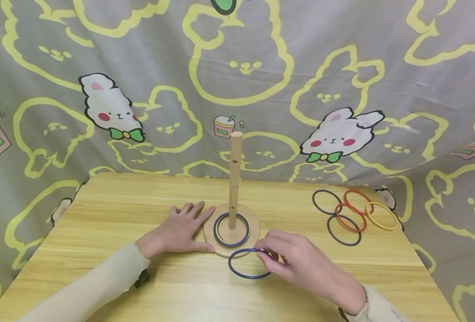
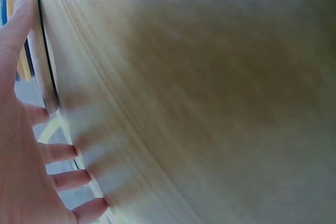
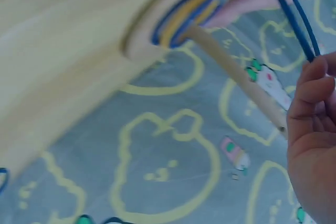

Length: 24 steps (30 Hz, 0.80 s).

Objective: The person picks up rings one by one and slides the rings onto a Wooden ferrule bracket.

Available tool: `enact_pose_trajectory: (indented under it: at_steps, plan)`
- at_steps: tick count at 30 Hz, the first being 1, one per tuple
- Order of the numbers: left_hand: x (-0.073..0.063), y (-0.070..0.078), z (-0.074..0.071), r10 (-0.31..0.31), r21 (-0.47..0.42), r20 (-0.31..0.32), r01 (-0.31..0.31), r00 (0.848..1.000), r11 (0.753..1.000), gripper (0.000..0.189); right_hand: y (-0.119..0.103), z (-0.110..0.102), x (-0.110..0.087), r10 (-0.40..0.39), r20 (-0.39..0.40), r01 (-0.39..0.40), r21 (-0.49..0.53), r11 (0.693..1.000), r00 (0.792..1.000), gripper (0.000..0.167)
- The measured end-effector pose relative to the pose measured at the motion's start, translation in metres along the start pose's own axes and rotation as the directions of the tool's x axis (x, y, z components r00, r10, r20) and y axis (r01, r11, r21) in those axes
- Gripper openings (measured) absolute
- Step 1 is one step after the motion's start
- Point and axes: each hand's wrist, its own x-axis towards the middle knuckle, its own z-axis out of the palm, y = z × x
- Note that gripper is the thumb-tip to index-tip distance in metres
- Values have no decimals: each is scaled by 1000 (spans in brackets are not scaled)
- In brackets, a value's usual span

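Observation:
A wooden post (image 1: 234,179) rises from a round wooden base (image 1: 209,235) on the table. Around its foot lie stacked blue and yellow rings, with a blue ring (image 1: 231,245) on top; the yellow ring (image 3: 176,17) shows between blue ones in the right wrist view. My left hand (image 1: 179,230) is spread flat at the base's left side, its thumb (image 2: 20,17) against the base edge in the left wrist view. In my right hand (image 1: 301,259), thumb and fingers pinch a blue ring (image 1: 247,277) at its right side, in front of the base.
At the table's right, several rings lie overlapping: a blue ring (image 1: 313,201), a dark blue ring (image 1: 344,244), red rings (image 1: 358,191) and a yellow ring (image 1: 394,226). Behind the wooden table (image 1: 140,192) hangs a grey curtain (image 1: 160,58) with cartoon rabbits.

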Motion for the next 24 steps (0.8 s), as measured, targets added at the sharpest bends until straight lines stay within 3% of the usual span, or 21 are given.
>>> enact_pose_trajectory:
  at_steps: [13, 16, 24]
  plan:
    - [-2, -2, 2, 20, 9, -25, -20, 999, 1000, 113, -26, -21, 62, -107, -207, 123, 65, 990, 972, 25]
    - [-3, -2, 1, 28, 8, -46, -28, 999, 1000, 113, -27, -26, 75, -82, -252, 109, 95, 990, 964, 22]
    - [0, -1, 2, 16, 2, -21, -16, 1000, 1000, 115, -21, -46, 105, 34, -371, 38, 183, 982, 928, 27]
